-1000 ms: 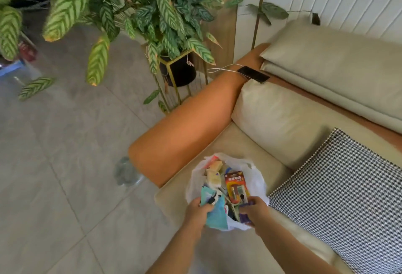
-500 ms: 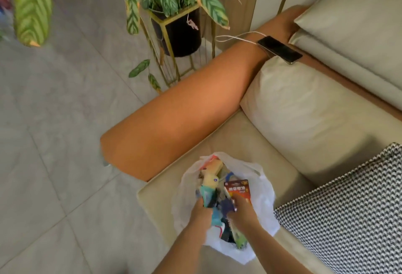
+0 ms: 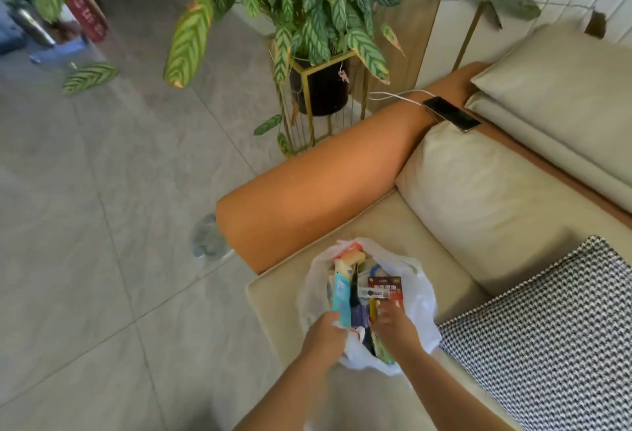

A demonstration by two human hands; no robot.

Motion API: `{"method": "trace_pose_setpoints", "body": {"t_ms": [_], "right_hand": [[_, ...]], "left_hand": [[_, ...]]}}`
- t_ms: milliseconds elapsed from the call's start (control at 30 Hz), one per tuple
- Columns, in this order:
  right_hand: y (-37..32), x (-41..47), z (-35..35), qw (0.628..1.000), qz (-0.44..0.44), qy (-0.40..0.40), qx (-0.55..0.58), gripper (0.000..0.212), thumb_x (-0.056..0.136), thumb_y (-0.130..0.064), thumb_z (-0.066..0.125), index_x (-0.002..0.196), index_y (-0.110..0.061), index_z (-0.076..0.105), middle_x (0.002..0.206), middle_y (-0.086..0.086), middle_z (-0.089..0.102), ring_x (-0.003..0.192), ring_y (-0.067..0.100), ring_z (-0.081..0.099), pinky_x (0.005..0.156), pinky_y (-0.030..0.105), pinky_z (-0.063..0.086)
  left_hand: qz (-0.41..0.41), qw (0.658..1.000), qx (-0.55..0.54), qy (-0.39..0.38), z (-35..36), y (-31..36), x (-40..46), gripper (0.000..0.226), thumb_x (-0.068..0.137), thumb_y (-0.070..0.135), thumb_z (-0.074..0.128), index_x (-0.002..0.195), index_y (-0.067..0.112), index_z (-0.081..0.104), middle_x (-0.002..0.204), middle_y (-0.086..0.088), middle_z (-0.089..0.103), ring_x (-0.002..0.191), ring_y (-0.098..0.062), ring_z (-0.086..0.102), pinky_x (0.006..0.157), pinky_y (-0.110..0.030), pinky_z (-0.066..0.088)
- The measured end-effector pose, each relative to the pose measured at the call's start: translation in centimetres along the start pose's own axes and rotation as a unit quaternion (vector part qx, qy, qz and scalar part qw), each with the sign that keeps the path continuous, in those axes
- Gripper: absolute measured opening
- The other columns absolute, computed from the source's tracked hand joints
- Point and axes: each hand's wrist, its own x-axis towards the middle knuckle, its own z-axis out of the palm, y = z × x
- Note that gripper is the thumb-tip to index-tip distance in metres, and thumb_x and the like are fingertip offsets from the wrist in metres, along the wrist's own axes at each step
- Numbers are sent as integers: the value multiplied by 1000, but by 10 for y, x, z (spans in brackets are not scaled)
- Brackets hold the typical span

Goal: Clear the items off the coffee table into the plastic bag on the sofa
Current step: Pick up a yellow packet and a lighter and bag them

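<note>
Left hand (image 3: 325, 335) grips the bag (image 3: 419, 307) rim while right hand (image 3: 393, 323) (grip unclear) pokes among packets (image 3: 384, 288); bag sits near the sofa (image 3: 376, 229) edge and could tip.

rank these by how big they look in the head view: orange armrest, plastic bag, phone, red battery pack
1. orange armrest
2. plastic bag
3. phone
4. red battery pack, partly hidden, so close to the phone and unsure
</note>
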Motion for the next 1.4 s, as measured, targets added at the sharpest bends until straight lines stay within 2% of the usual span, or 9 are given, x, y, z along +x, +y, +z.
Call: {"method": "trace_pose_setpoints", "body": {"t_ms": [133,233,333,500,633,733,833,1033,1400], "right_hand": [[-18,-66,10,996,-61,-57,-15,21,91,-12,55,96,-30,45,82,-16,45,80,10,50,57,5,40],[-26,-117,27,992,-92,-81,-41,35,91,-16,55,77,-42,36,81,-19,44,79,8,49,64,5,35],[-30,-165,52,983,-129,-102,-78,38,92,-17,54,74,-43,33,89,-11,50,91,11,49,80,16,40],[-35,-238,99,950,-209,-144,-184,28,89,-32,50,69,-40,33,81,-12,48,88,12,49,71,16,38],[-35,-278,138,897,-291,-184,-278,9,89,-30,51,80,-27,51,94,4,62,89,14,56,75,23,37],[-34,-302,162,860,-341,-205,-319,30,91,-21,53,67,-30,38,73,-6,50,83,10,43,70,19,27],[-32,-322,182,815,-384,-226,-371,12,89,-27,54,92,-18,62,93,3,66,89,17,59,70,24,35],[-19,-361,205,706,-455,-320,-439,29,89,-28,54,115,-16,61,113,1,67,105,18,62,89,26,46],[59,-435,242,484,-536,-437,-536,30,93,-33,48,118,-19,56,120,-2,61,110,15,57,87,25,44]], "left_hand": [[54,998,1,14,-21,-29,-66,32,80,15,60,111,16,60,111,-10,65,105,-26,62,88,-33,48],[87,992,67,55,-38,-59,-114,31,90,17,51,120,21,59,114,2,62,110,-19,59,78,-22,44],[85,985,119,97,-57,-97,-155,31,90,30,51,119,27,62,125,2,62,114,-20,59,91,-25,48],[73,981,105,144,-82,-163,-211,30,89,34,56,115,21,63,118,-3,65,111,-20,60,90,-25,46],[33,981,62,181,-92,-218,-245,33,88,38,57,117,23,62,119,1,65,111,-16,60,93,-23,45],[8,976,30,215,-95,-256,-272,33,88,39,55,117,25,62,119,4,65,113,-14,59,92,-23,44],[-30,967,-26,251,-90,-291,-301,36,82,42,49,110,25,66,118,2,66,113,-17,59,93,-24,45],[-124,919,-150,343,-48,-357,-355,28,88,40,53,111,26,64,114,6,66,106,-12,60,88,-20,43],[-283,824,-309,381,102,-429,-439,30,87,42,50,110,29,64,120,1,63,110,-20,58,91,-29,47]]}}
